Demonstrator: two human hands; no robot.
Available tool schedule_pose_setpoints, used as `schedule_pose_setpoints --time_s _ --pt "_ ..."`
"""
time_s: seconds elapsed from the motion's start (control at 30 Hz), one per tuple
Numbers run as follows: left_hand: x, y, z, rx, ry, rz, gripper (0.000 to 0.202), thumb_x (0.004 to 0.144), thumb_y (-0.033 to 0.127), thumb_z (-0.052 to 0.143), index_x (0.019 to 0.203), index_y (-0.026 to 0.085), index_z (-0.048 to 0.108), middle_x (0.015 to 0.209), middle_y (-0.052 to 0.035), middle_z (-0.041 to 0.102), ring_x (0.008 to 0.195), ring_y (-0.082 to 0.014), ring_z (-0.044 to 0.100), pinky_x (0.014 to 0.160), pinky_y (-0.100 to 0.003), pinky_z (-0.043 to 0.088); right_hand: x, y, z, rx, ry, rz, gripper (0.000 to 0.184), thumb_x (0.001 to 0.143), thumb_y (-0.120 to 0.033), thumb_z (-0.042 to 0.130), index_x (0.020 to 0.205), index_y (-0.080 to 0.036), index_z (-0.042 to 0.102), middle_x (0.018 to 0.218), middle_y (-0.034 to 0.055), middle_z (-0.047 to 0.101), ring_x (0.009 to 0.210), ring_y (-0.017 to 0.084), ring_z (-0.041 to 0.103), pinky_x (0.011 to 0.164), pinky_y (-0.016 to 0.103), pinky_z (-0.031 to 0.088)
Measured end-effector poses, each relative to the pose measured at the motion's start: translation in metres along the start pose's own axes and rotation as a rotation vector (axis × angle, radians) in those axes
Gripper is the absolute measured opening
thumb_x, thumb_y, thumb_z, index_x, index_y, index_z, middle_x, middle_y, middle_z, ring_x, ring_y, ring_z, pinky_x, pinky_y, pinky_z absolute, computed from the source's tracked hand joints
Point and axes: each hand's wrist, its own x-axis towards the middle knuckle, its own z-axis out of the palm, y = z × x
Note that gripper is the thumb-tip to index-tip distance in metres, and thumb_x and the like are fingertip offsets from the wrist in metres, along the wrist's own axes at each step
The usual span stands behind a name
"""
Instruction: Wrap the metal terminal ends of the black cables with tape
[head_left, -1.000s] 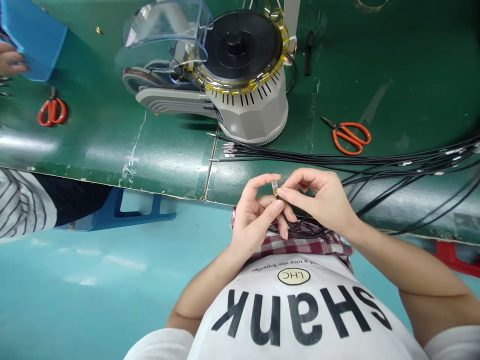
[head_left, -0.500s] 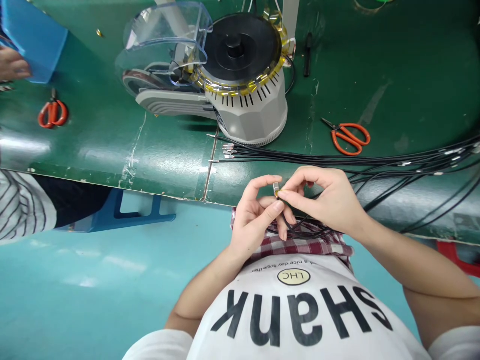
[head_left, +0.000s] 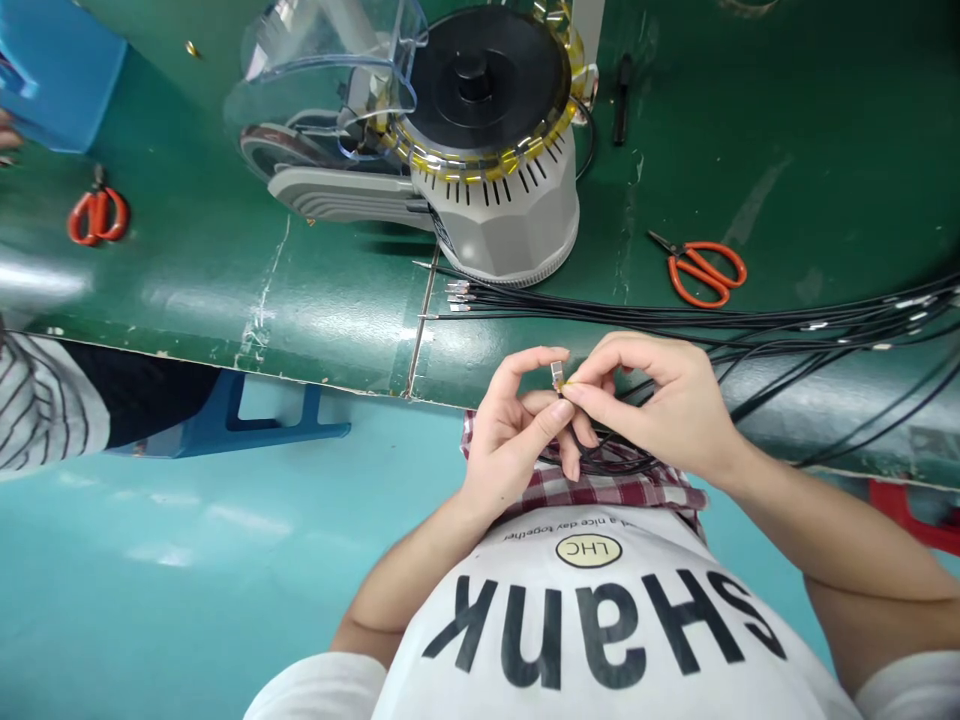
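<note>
head view: both hands meet in front of the lap, close to the near edge of a green counter. the left hand is closed around the cable end of a small metal plug, thumb at its base and index finger curled up beside its tip; i cannot tell whether that fingertip touches the metal. the plug sits upright between the two hands, clear of the counter surface. the right hand pinches a bit of yellow tape at the plug's base between thumb and index finger. loops of black cable lie just below the hands, over plaid cloth.

beyond the hands, a bundle of black cables runs across the counter toward the right, metal ends at the left. a tape dispenser stands just behind those ends. orange-handled snips lie behind the bundle on the right, and a black pen lies near the dispenser. at far left, a second pair of snips lies near a blue bin, with a co-worker's hand partly in sight.
</note>
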Motion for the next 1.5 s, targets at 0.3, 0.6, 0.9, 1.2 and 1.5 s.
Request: schedule_pose_setpoints --time_s 0.3,0.6,0.9,1.2,1.5 --pt "-0.0012 0.0028 0.0034 -0.011 0.029 -0.018 0.032 0.098 0.024 0.059 0.128 0.027 0.048 0.078 -0.0002 0.071 0.047 -0.0129 0.065 0.046 -0.022 0.052 0.0015 0.0029 -0.0015 0.019 -0.043 0.081 0.010 0.087 -0.021 0.071 0.077 -0.019 0.069 0.068 -0.0014 0.065 0.061 0.010 0.056 0.062 0.025 0.046" --pt "-0.0021 0.0028 0.0049 -0.038 0.054 -0.024 0.033 0.096 0.026 0.063 0.127 0.027 0.050 0.076 -0.0008 0.072 0.046 -0.0135 0.065 0.045 -0.022 0.052 0.0027 0.0037 0.0003 0.038 -0.051 0.088 0.012 0.087 -0.021 0.070 0.076 -0.018 0.068 0.065 -0.0019 0.064 0.059 0.009 0.057 0.062 0.025 0.046" --pt "-0.0017 0.0024 0.0050 -0.033 0.041 -0.021 0.033 0.097 0.028 0.062 0.127 0.027 0.049 0.076 0.0004 0.071 0.046 -0.0127 0.065 0.044 -0.021 0.052 0.0036 0.0053 0.0012 0.034 -0.039 0.088 0.012 0.087 -0.021 0.071 0.076 -0.018 0.068 0.065 -0.0020 0.063 0.059 0.010 0.056 0.061 0.025 0.046" --pt "-0.0009 -0.0001 0.0018 -0.026 -0.001 -0.001 0.033 0.098 0.026 0.060 0.129 0.028 0.047 0.079 0.0013 0.072 0.048 -0.0119 0.066 0.046 -0.020 0.053 0.0031 0.0048 0.0018 0.039 -0.028 0.099 0.011 0.087 -0.021 0.071 0.076 -0.018 0.068 0.065 -0.0014 0.064 0.060 0.010 0.056 0.061 0.025 0.046" --pt "-0.0019 0.0049 0.0082 -0.015 0.076 -0.046 0.032 0.096 0.031 0.063 0.125 0.029 0.050 0.075 0.0008 0.071 0.045 -0.0135 0.064 0.044 -0.022 0.051 0.0036 0.0062 0.0017 0.028 -0.031 0.122 0.013 0.087 -0.025 0.071 0.075 -0.020 0.067 0.064 -0.0003 0.064 0.060 0.012 0.056 0.060 0.027 0.048"
